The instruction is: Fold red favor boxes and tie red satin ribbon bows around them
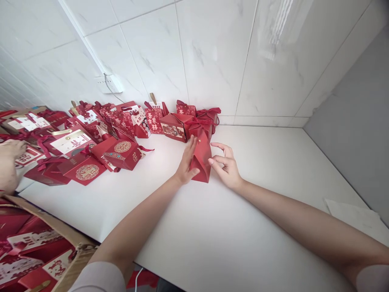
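Observation:
A red paper gift box (202,158) with folded, tapering sides stands on the white table in front of me. My left hand (187,164) lies along its left side, fingers stretched out and thumb apart near the lower front edge. On the other side, my right hand (225,167) is half curled, with index finger and thumb spread. Its fingertips are close to the box's right side; whether they touch it I cannot tell. Just behind stands another red box with a dark red ribbon (209,117).
Many finished-looking red gift boxes (121,152) crowd the table's left and back. A cardboard carton (75,259) full of similar boxes is at lower left. Another person's hand (10,158) reaches in at far left. A white sheet (354,215) lies right; a tiled wall (212,61) rises behind.

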Demonstrator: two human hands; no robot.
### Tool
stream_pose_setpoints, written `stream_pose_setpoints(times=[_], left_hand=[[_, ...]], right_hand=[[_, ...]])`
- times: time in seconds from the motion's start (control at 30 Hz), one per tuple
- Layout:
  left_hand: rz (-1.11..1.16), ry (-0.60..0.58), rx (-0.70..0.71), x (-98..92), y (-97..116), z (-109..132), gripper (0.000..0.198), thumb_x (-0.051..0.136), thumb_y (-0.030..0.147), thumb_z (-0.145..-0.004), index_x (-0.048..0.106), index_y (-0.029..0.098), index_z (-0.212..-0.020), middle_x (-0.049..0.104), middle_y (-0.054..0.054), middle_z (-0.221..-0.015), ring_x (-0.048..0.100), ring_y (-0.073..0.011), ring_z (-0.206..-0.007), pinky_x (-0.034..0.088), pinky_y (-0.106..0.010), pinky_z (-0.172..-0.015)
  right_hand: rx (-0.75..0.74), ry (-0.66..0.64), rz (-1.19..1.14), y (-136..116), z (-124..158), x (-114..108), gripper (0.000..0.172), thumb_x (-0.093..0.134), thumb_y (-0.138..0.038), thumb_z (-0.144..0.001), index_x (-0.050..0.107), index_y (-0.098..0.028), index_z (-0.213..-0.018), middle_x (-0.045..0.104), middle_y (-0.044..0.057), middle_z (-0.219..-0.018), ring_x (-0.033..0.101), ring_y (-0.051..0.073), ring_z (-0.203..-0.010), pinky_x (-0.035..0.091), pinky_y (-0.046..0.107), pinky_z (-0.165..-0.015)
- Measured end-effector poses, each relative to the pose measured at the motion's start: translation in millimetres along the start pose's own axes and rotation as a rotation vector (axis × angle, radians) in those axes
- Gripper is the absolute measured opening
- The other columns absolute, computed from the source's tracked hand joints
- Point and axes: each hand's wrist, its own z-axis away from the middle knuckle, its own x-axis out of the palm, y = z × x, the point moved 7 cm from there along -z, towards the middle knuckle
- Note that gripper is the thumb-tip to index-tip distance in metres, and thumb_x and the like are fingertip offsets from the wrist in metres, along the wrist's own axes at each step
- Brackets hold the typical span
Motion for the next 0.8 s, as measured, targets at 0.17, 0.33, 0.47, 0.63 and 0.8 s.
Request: stream_pose_setpoints(times=[0.17,0.33,0.47,0.63,0.8], left_hand=[[0.134,0.038,-0.121,3.9,-1,0,0.046,0.063,0.042,-0.084,0.059,0.018,-0.123,0.066,-0.011,-0.116,0.062,-0.0264,-0.106,0.049,-0.039,-0.093],[0.241,0.220,-0.140,-6.1,-3,2,0.033,0.054,0.039,-0.090,0.062,0.017,-0.114,0.067,-0.009,-0.111,0.063,-0.0220,-0.098,0.050,-0.033,-0.087],[0.329,0.217,-0.204,-5.7,-9,4,0.037,0.047,0.039,-0.092,0.060,0.016,-0.118,0.066,-0.010,-0.115,0.064,-0.0239,-0.101,0.051,-0.037,-0.089],[0.304,0.183,-0.207,-5.0,-12,5,0.041,0.045,0.045,-0.092,0.058,0.016,-0.119,0.067,-0.010,-0.111,0.064,-0.0234,-0.095,0.052,-0.036,-0.082],[0.181,0.169,-0.229,-6.3,-12,9,0.040,0.044,0.049,-0.094,0.063,0.015,-0.105,0.066,-0.007,-0.084,0.060,-0.0177,-0.069,0.049,-0.032,-0.064]], right_hand=[[-0.273,-0.028,0.284,-27,9,6,0.013,0.058,-0.028,-0.088,0.066,-0.024,-0.078,0.048,0.004,-0.146,0.039,0.030,-0.136,0.018,0.059,-0.115],[-0.485,-0.003,0.418,-43,16,9,0.028,0.060,-0.023,-0.085,0.060,-0.031,-0.112,0.055,0.005,-0.139,0.044,0.028,-0.134,0.007,0.060,-0.117],[-0.434,0.118,0.394,-48,8,-7,0.042,0.061,-0.023,-0.083,0.052,-0.031,-0.123,0.049,0.009,-0.144,0.042,0.032,-0.135,0.010,0.065,-0.114],[-0.342,0.134,0.246,-52,-13,-23,0.049,0.059,-0.022,-0.083,0.044,-0.028,-0.129,0.059,0.010,-0.130,0.054,0.030,-0.124,0.013,0.065,-0.114],[-0.250,0.080,0.106,-50,-26,-30,0.038,0.060,-0.019,-0.084,0.051,-0.027,-0.120,0.067,0.005,-0.100,0.064,0.022,-0.094,0.041,0.052,-0.102]])
